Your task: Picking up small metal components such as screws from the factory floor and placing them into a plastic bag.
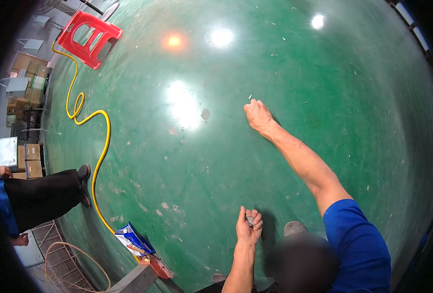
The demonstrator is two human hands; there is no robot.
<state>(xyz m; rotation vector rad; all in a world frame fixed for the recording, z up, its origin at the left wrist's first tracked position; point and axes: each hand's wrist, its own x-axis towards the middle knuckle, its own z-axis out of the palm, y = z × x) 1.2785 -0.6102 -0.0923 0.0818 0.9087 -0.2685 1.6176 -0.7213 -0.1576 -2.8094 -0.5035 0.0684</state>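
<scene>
My left hand (248, 227) is low in the view, palm up, with its fingers curled round some small grey pieces (250, 221) that look metallic. Their exact kind is too small to make out. My right arm stretches forward, and the right hand (259, 115) is down at the green floor (216, 161) with its fingers drawn together. Just at its fingertips shows a tiny pale sliver (250, 96). Whether the fingers pinch it or only come close to it, I cannot tell.
More pale slivers dot the floor. A red plastic stool (87, 39) lies tipped at the far left, near a winding yellow hose (108, 132). A blue-and-white packet (132, 239) is at the lower left. Another person's legs (45, 195) and cardboard boxes (33, 160) are at the left.
</scene>
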